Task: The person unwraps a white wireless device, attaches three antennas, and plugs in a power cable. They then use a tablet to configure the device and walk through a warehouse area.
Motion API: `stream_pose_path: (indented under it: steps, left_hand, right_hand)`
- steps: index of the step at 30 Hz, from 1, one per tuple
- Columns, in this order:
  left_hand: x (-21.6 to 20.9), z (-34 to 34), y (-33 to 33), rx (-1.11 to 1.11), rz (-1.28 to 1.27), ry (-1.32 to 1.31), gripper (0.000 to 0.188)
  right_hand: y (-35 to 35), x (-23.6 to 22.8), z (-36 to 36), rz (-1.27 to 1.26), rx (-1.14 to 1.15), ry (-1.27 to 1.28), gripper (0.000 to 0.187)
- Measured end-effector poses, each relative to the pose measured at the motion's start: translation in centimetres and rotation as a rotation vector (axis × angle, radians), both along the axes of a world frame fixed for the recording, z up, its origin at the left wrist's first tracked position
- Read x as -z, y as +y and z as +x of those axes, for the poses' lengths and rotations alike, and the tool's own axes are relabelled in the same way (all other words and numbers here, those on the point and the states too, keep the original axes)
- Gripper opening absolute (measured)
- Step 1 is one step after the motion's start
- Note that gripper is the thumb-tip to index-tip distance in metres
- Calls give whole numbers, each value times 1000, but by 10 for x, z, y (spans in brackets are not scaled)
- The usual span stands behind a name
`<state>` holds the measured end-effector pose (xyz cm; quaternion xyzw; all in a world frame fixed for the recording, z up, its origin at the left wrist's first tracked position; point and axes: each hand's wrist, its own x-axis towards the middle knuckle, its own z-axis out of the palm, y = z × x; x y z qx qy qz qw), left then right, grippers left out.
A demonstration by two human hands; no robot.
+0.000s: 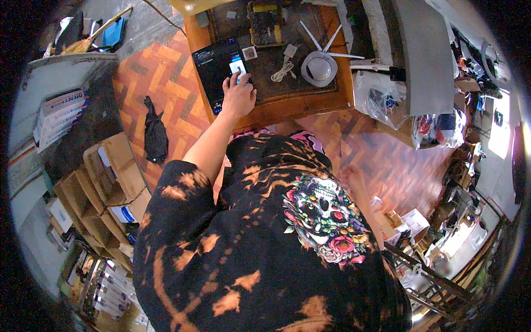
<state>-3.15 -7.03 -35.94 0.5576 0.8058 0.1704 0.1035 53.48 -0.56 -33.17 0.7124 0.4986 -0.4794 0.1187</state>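
My left hand (241,98) rests over a black tablet (207,74) at the left side of a wooden desk. Its fingers are spread, with the tips on or just above a bright patch of the lit screen. Close by, a small white square block (250,53) lies beside the tablet. Farther right are a coiled white cable with a plug (284,72) and a round white router (319,68) with several antennas. My right hand (350,175) hangs low beside my body, away from the desk; its fingers are too indistinct to read.
The wooden desk (298,109) has a yellow and black case (264,25) at its far side. Cardboard boxes (113,171) stand at the left, near a black bag (155,133) on the tiled floor. Plastic-wrapped goods (381,94) sit right of the desk.
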Motion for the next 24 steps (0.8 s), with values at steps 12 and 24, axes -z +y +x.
stream_pose_path:
  steps: [12, 24]
  left_hand:
    - [6, 11, 2, 9, -115, -35, 25]
    - [11, -85, 35, -426, -93, 41, 23]
  right_hand:
    - [0, -2, -5, -78, 98, 69, 11]
    - [1, 1, 1, -66, 158, 105, 15]
